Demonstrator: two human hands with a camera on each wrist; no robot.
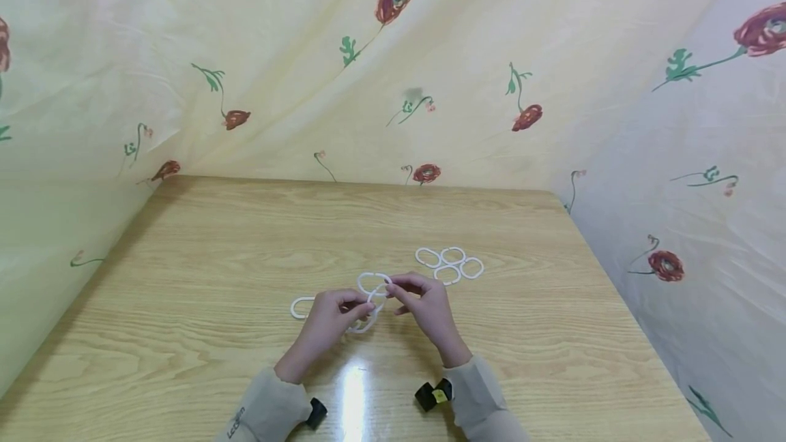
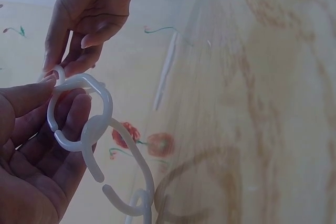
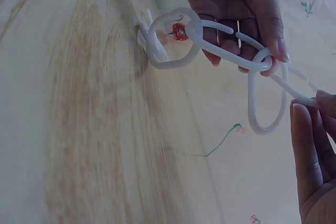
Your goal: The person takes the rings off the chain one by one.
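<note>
My left hand (image 1: 331, 322) pinches a white oval chain link (image 2: 108, 103) between thumb and fingers. This link has a small gap in its side. More white links hang joined from it as a chain (image 2: 148, 177), trailing down toward the tabletop. Facing it, my right hand (image 1: 426, 305) pinches another white link (image 3: 297, 96) by its end, with thumb and fingertips. The two held links cross each other between the hands, right at the left thumb. Beyond the left hand, one white link (image 1: 293, 308) shows on the table, partly hidden by that hand.
Several loose white oval links (image 1: 447, 264) lie clustered on the wooden table (image 1: 245, 244), beyond the right hand. A floral cloth (image 1: 295, 87) hangs behind the table and along both sides. Dark devices (image 1: 425, 397) are strapped at both wrists.
</note>
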